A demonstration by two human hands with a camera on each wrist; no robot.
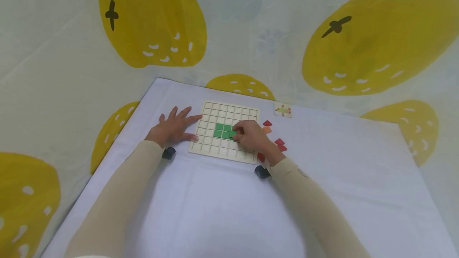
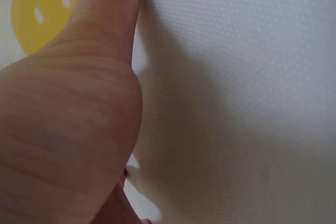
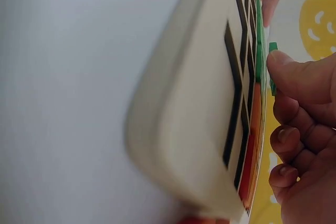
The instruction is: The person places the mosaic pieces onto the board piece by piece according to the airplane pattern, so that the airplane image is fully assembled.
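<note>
A green tile is pinched in your right hand over the board's middle; your left hand's fingers spread wide at its left edge. Red pieces lie by the board's right edge, a card at the counter's far edge.

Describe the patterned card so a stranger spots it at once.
On the white tabletop, find the pale gridded board. Just right of its far right corner, by the far edge, lies a small pale card. Its printed pattern sets it apart from the plain red pieces nearby.
</note>
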